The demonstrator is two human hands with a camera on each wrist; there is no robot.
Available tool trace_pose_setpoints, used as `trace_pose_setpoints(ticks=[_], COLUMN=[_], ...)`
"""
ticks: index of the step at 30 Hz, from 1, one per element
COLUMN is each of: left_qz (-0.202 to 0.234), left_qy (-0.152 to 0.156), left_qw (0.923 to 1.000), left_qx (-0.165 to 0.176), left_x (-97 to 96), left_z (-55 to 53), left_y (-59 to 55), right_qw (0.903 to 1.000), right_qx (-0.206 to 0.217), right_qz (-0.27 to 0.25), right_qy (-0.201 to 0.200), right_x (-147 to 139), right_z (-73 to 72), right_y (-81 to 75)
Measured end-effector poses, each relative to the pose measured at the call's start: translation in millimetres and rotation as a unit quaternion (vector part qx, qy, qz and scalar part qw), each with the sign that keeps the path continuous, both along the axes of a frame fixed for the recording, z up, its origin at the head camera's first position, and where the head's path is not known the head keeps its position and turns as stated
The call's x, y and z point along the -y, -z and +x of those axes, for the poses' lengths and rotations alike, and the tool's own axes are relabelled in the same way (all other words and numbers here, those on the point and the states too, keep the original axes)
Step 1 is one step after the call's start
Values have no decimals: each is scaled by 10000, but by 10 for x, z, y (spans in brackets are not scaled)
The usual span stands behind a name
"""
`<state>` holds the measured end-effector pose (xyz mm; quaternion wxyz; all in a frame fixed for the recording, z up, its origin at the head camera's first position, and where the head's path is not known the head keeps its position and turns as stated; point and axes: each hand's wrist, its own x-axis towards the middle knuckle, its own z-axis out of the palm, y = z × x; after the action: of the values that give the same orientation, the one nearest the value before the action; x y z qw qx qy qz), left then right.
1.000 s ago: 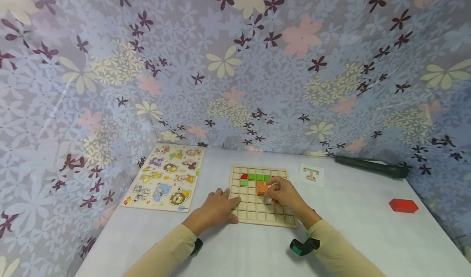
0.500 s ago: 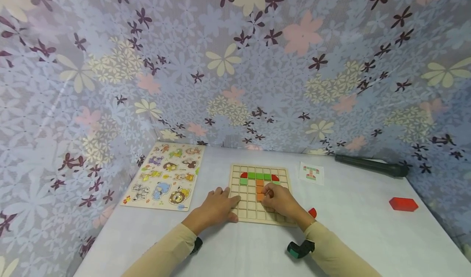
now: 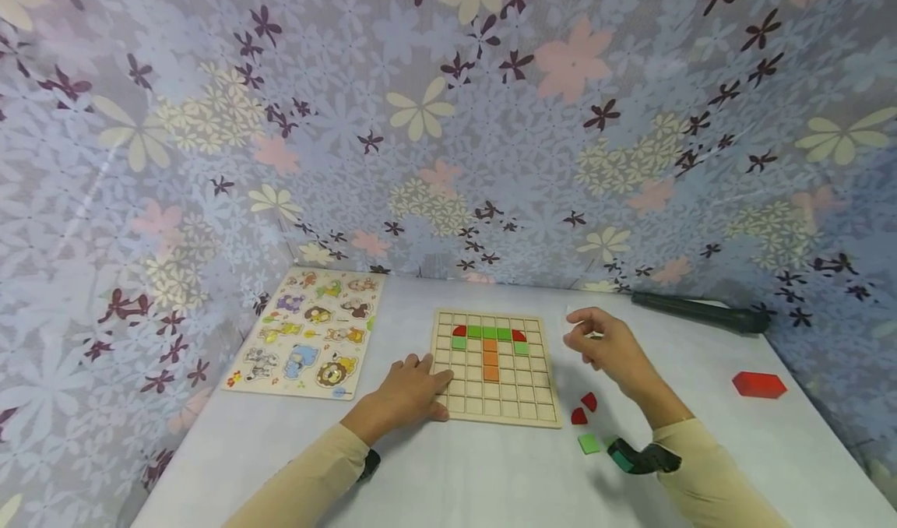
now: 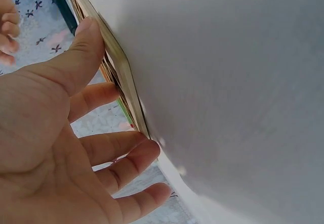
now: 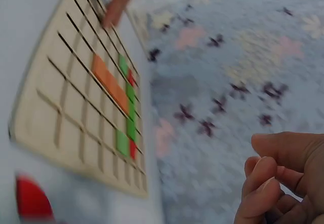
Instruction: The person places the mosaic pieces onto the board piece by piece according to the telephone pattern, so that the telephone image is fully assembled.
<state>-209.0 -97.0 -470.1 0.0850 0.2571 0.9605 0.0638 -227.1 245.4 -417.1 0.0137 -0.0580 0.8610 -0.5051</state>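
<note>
A square wooden grid board (image 3: 462, 403) lies in the middle of the table in the head view. On it a row of green square tiles (image 3: 489, 332) runs between two red rounded tiles (image 3: 518, 336). A green tile sits under each end, and an orange column (image 3: 490, 359) descends from the centre. My left hand (image 3: 409, 392) rests at the board's left edge, its thumb and fingertips touching the rim in the left wrist view. Raised right of the board, my right hand (image 3: 610, 349) has loosely bent fingers with nothing between them. It mostly hides a white pattern card (image 3: 571, 314).
Two loose red rounded tiles (image 3: 578, 416) and a green square tile (image 3: 589, 444) lie near the board's front right corner. An animal puzzle board (image 3: 301, 341) is at left. A red block (image 3: 760, 385) and a long black object (image 3: 701, 312) lie at right.
My right hand has left the orange tiles on the board and moved right, up over the card. The loose tiles beside the board have come into view. My left hand stays at the rim.
</note>
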Motion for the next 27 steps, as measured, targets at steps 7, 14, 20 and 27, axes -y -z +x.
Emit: trace_pose_setpoints(ticks=[7,14,20,27], left_qz=[-4,53,97,144], left_qy=[7,53,61,75], left_qw=[10000,10000,9999,9998], left_qx=[15,60,90,72], left_x=[13,3,8,13], left_z=[-20,-23,-10,-3], left_y=[9,40,45,14], right_qw=[9987,9952,9911,9885], right_qx=[51,663,1058,1212], right_qz=[306,434,364,782], right_qy=[405,572,714,457], right_x=[-444,-607,-637,-606], right_z=[188,335,383,380], right_y=[-178,113,421,660])
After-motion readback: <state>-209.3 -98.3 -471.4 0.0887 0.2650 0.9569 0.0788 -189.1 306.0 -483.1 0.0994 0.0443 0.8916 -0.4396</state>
